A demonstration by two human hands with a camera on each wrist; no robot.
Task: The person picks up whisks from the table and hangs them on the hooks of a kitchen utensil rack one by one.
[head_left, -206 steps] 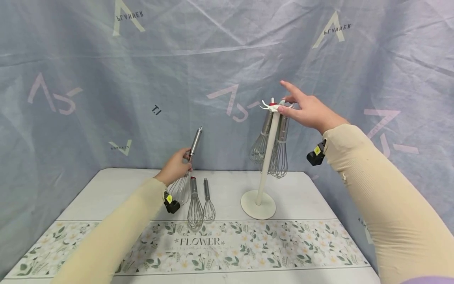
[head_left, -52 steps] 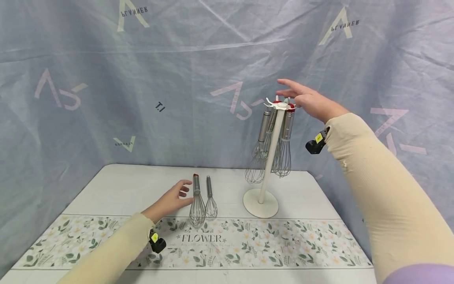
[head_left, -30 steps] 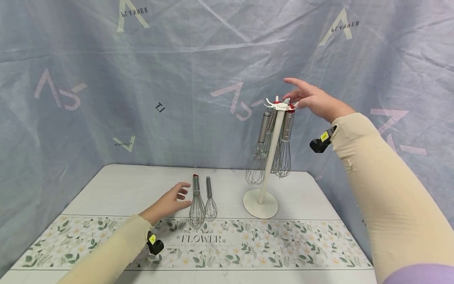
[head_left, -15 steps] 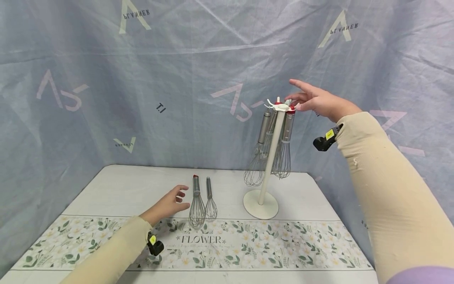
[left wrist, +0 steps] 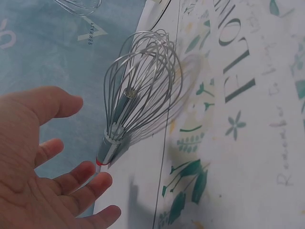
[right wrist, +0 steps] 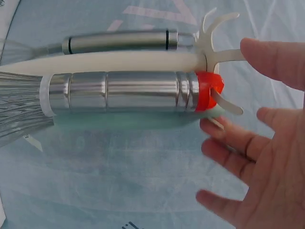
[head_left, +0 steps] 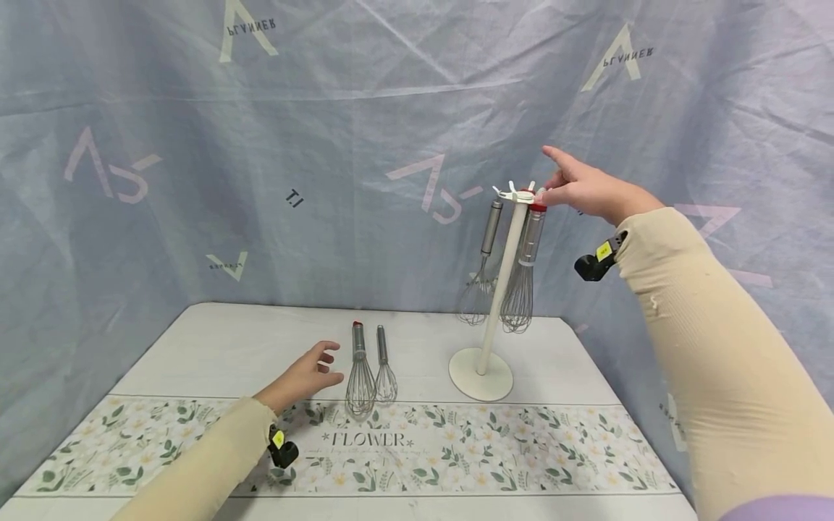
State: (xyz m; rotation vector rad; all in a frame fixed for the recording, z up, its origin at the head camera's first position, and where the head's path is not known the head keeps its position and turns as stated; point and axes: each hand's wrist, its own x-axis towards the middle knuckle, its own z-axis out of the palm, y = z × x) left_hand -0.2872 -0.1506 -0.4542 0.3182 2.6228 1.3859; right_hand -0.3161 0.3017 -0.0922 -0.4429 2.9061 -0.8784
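A white rack (head_left: 496,293) with curved hooks at its top stands on a round base. From it hang a slim steel whisk (head_left: 491,228), a red-topped whisk (head_left: 531,235) and a utensil with a pale teal handle (right wrist: 124,121), partly hidden. My right hand (head_left: 589,189) is at the hooks, its thumb touching one hook and its lower fingers near another, index finger raised. On the table lie a red-ended whisk (head_left: 360,376) and a smaller whisk (head_left: 384,362). My left hand (head_left: 302,376) hovers left of them with spread, loosely bent fingers, holding nothing.
The white table (head_left: 247,347) bears a flower-printed strip (head_left: 521,449) along its front part. Grey-blue cloth (head_left: 339,145) hangs close behind and beside the table.
Earlier my left hand held a whisk; a slim whisk now hangs on the rack. In the last half second the hooks and hanging whisks have turned. My left hand has drifted slightly left.
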